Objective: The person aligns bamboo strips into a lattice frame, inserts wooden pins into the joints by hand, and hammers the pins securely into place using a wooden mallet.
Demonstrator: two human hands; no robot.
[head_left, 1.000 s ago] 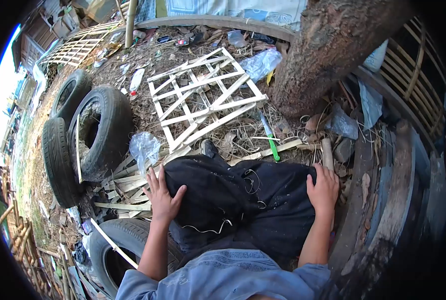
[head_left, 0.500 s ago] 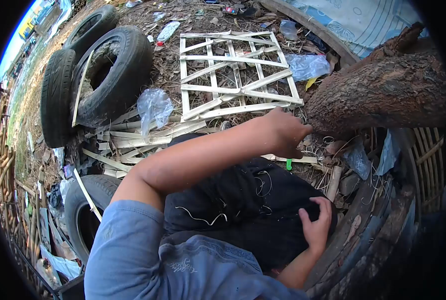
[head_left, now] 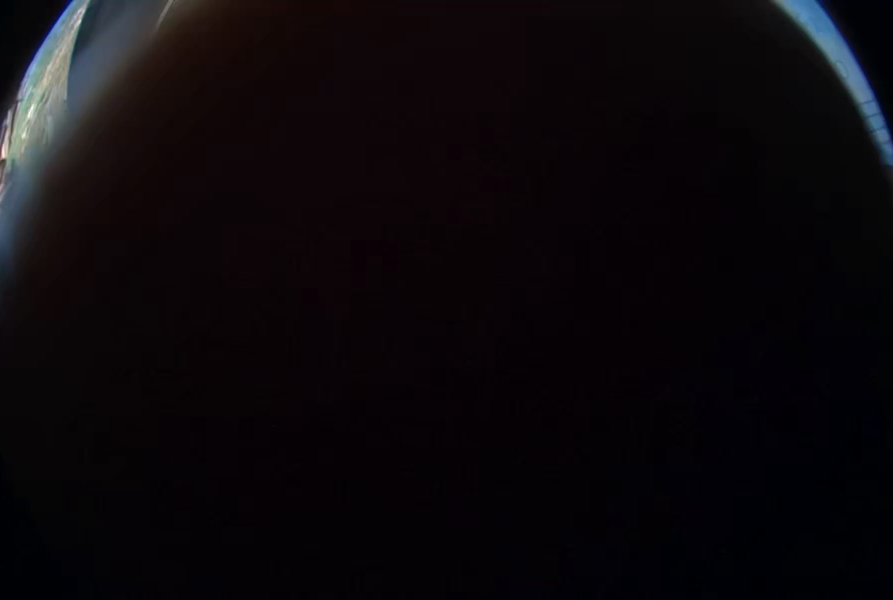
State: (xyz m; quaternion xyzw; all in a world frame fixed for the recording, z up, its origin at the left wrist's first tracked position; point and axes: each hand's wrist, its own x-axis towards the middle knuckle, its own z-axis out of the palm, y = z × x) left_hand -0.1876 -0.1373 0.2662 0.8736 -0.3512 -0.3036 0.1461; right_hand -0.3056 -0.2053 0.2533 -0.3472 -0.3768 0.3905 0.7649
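A dark, blurred mass [head_left: 446, 300] right up against the camera blocks nearly the whole head view. What it is, I cannot make out. Neither my left hand nor my right hand can be recognised. Whatever they hold or touch is hidden.
Along the upper left rim a thin strip of bright outdoor ground [head_left: 41, 110] shows. Pale blue sky or sheeting [head_left: 846, 75] shows at the upper right rim. Everything between is blacked out.
Half a second ago both my hands, the slatted bamboo lattice, the tyres and the tree trunk were in sight. Now something dark covers the lens and hides them all.
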